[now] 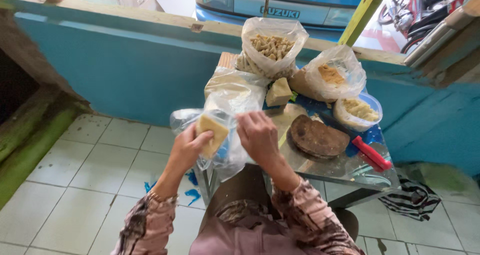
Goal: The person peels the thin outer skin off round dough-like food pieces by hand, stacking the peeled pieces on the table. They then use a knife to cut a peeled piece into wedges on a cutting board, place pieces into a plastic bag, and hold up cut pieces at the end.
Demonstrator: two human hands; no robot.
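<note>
My left hand (189, 147) grips a pale yellow block (212, 131) that sits inside a clear plastic bag (227, 157). My right hand (258, 135) pinches the same bag at its right side, fingers curled on the plastic. Both hands are held above the near-left corner of a small metal table (345, 171). Another pale block (279, 92) lies on the table behind the bag.
On the table stand a round dark wooden board (317, 136), a red-handled tool (372, 153), and several open plastic bags of snack pieces (271, 47) (334, 75) (357, 111). A blue low wall (125, 70) runs behind. Striped cloth (411, 199) lies on the tiled floor.
</note>
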